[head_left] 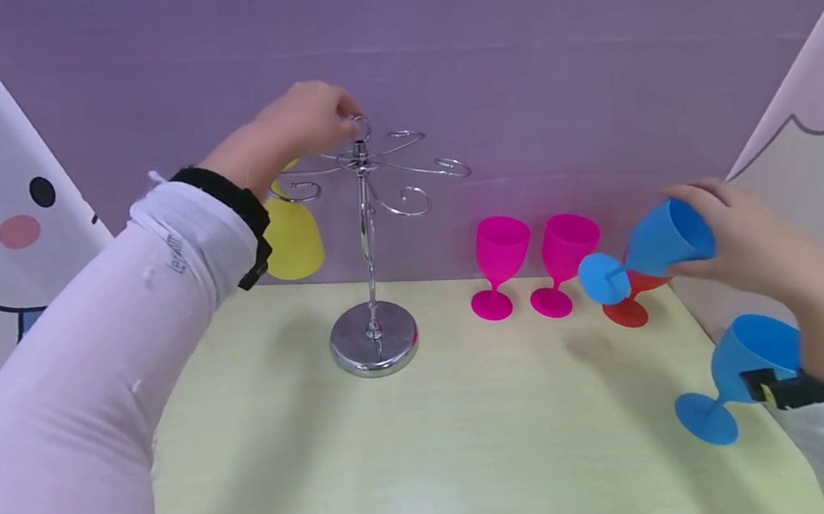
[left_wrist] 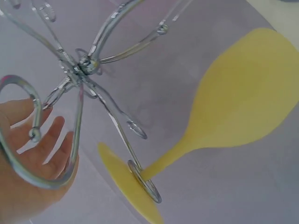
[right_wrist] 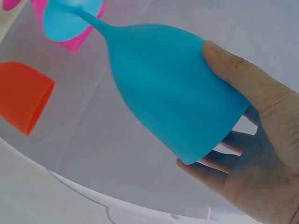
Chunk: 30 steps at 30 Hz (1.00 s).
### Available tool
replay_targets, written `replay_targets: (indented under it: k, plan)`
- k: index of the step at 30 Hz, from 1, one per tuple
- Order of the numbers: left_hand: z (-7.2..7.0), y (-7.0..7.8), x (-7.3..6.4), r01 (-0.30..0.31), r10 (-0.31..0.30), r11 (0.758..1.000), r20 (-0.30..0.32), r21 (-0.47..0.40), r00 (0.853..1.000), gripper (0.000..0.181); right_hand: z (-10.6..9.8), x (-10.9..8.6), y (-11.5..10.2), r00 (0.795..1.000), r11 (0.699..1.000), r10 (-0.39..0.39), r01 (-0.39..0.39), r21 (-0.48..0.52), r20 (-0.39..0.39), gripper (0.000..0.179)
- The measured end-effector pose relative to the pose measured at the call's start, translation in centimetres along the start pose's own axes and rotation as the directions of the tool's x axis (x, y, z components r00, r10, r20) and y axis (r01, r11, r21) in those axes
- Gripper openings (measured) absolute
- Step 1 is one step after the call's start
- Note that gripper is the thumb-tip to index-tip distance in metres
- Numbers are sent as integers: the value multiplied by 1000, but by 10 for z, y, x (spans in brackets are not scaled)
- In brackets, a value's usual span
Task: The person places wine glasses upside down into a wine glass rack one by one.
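Observation:
My left hand [head_left: 314, 116] pinches the small ring on top of a chrome glass rack [head_left: 368, 236], which stands upright with several curled wire arms. A yellow plastic goblet [left_wrist: 238, 98] hangs bowl-down from one of the arms, its foot resting over the wire loop; in the head view my left wrist partly covers it. Raised over the right side of the table, my right hand [head_left: 741, 235] grips a blue goblet [right_wrist: 163, 84] by its bowl near the rim. That goblet is tilted, with its foot pointing left and down.
Two pink goblets [head_left: 503, 247] [head_left: 569, 245] stand upright by the back wall. Behind the held blue goblet, a red goblet [head_left: 625, 312] is partly hidden. Another blue goblet [head_left: 742, 356] stands near the table's right edge, overlapped by my right wrist. Cartoon-printed panels flank the table [head_left: 402, 451].

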<state>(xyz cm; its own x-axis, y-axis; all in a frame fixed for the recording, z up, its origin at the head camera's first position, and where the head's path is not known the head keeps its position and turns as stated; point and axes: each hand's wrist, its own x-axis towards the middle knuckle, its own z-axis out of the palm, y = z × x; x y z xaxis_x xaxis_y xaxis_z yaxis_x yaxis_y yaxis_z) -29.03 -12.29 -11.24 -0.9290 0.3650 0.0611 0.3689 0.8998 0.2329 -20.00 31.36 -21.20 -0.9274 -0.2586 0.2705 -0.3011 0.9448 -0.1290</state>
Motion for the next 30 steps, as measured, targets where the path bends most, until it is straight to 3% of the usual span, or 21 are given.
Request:
replay_targets:
  k: [5,10,16,19,24,27,30]
  plan:
    - [-1,-1,-10,-18,11,998,-103,-68,995,41,-9,-7,-13,994,999,47,-46,15,-97,101]
    - [-4,-2,-27,-69,43,991,-211,-118,977,46,-16,-18,-27,979,998,59,-53,38,-193,99]
    - [3,-4,-49,-153,106,979,-298,-138,949,48,-19,-30,-41,941,997,66,-46,67,-332,96]
    - [6,-6,-61,-183,124,973,-344,-144,931,47,-18,-34,-49,905,997,42,-13,73,-424,95]
    - [11,-6,-78,-240,147,957,-437,-165,887,46,-15,-39,-59,820,991,54,26,131,-569,92]
    - [20,-3,-88,-289,166,941,-506,-176,847,46,-8,-40,-62,748,982,36,95,161,-663,84]
    - [31,0,-98,-346,181,920,-580,-186,794,46,2,-41,-65,689,957,63,164,240,-722,78]
